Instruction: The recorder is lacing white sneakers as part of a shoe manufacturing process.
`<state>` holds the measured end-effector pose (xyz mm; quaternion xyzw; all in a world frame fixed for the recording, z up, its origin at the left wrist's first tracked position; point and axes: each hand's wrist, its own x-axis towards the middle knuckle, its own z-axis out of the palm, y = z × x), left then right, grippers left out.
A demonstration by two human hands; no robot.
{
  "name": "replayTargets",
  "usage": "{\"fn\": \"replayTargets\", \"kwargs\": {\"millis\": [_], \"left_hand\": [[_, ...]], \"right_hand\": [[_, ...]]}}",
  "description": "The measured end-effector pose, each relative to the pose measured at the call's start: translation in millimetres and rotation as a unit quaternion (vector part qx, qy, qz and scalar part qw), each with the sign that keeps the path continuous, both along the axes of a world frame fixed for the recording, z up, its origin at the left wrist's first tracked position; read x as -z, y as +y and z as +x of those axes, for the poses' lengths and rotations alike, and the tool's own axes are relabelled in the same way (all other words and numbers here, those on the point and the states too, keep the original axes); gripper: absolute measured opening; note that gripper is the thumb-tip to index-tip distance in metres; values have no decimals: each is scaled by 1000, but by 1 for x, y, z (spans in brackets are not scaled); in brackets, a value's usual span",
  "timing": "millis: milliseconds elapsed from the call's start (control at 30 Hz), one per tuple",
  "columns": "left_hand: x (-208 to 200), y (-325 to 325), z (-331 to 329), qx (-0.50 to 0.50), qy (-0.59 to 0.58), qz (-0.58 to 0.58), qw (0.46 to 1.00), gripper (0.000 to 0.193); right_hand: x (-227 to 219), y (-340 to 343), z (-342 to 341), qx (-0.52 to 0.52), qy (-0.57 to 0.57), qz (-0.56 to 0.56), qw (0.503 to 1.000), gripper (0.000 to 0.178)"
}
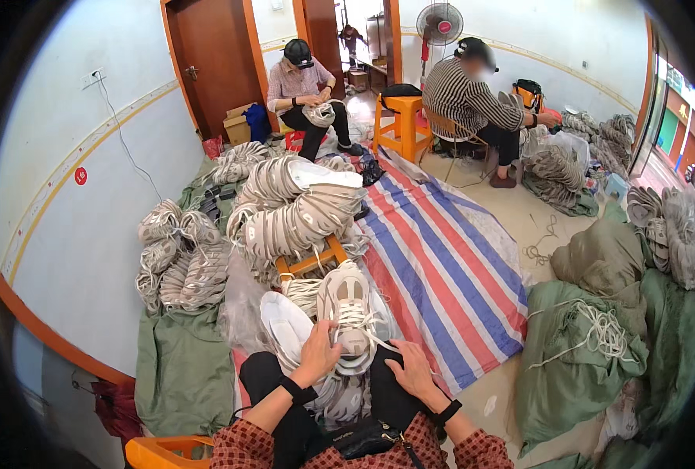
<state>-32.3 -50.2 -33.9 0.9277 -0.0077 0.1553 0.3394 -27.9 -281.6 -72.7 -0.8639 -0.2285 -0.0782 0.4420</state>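
Note:
A beige and grey sneaker (353, 301) lies in front of me, toe toward my body, with white laces threaded across its tongue. My left hand (317, 356) grips its left side near the toe. From the eyelets a white shoelace (380, 341) runs to my right hand (412, 369), pinched between thumb and fingers. Left of this sneaker rests another shoe (286, 324), its pale inside showing. More shoes are stacked below, partly hidden by my hands. Behind the sneaker, a bunch of white laces (304, 295) hangs by an orange stool (314, 260).
Strung sneakers (300, 211) form a big heap ahead, with more (183, 262) at left. A striped sheet (441, 266) covers floor at right. Laces (598, 332) lie on a green sack (574, 375). Two people (307, 94) (472, 98) sit working at the back.

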Motion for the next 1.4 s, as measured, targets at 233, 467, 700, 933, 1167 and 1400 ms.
{"fn": "replayTargets", "kwargs": {"millis": [233,467,700,933,1167,1400], "left_hand": [[-81,-64,-13,192,36,-173,965,29],[-37,-44,-31,124,52,-26,991,32],[-22,-18,-38,9,-45,69,997,50],[24,-9,-18,-53,76,2,996,59],[17,-8,-17,11,21,3,1000,64],[29,0,-4,-69,122,11,990,56]], "right_hand": [[12,7,-8,26,-96,-85,991,36],[14,11,-8,30,-95,-51,994,31],[8,13,-8,42,-104,-77,991,34],[13,43,14,24,-88,-144,985,53],[23,37,17,8,-123,-131,984,50],[17,38,19,16,-78,-91,993,40]]}}
